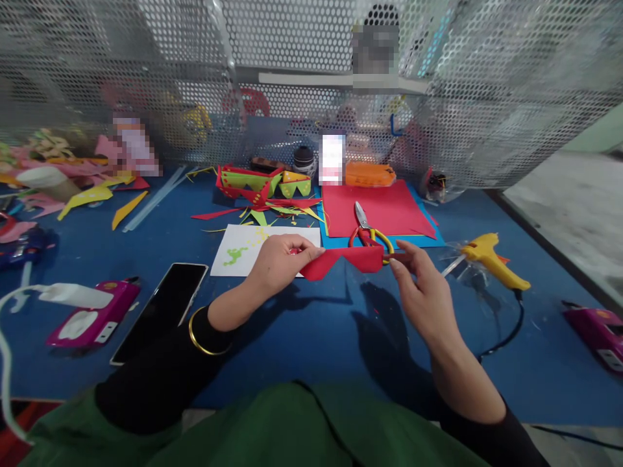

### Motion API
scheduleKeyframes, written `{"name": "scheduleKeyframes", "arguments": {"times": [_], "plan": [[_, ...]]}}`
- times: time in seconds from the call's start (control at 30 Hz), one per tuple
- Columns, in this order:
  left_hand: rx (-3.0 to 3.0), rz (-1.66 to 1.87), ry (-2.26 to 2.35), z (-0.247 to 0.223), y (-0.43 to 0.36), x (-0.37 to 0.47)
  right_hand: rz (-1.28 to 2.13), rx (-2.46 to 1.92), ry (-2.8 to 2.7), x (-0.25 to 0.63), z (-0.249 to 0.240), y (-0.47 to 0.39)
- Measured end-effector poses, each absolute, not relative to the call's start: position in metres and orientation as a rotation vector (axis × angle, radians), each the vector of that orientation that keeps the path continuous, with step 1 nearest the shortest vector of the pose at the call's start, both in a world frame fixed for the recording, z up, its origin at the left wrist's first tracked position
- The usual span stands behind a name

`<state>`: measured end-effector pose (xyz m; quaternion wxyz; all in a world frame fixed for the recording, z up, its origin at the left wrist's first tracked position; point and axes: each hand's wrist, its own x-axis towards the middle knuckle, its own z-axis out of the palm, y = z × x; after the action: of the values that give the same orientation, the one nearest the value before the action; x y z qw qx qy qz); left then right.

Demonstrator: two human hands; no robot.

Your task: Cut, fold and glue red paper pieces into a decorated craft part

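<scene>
A folded red paper piece [363, 259] with a zigzag lower edge is held up above the blue table. My left hand [285, 263] is closed, pinching its left end between thumb and fingers. At its right end my right hand [426, 292] is closed too, thumb and fingertips on a dark reddish strip that looks like part of the same piece. Just behind it lie scissors [370, 237] with red and yellow handles, partly hidden. A white sheet [311, 237] with green and yellow dots lies under and behind my left hand.
Red sheets [384, 204] lie on blue ones at the back. Finished-looking red and green paper shapes [248, 185] and scraps sit left of them. A yellow glue gun [496, 259] with its cord is on the right. A phone [163, 311] and purple power block [95, 314] are left.
</scene>
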<state>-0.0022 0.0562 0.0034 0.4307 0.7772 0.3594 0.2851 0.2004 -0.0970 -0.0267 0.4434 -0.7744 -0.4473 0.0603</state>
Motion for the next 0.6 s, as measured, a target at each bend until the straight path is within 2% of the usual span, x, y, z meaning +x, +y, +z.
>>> {"name": "scheduleKeyframes", "arguments": {"times": [0.27,0.6], "plan": [[1.807,0.653,0.92,0.003,0.052,0.0,0.663,-1.592,-0.85,0.193,-0.027,-0.09],[1.824,0.626,0.929,0.004,0.051,0.0,0.73,-1.543,-0.752,0.187,-0.018,-0.09]]}}
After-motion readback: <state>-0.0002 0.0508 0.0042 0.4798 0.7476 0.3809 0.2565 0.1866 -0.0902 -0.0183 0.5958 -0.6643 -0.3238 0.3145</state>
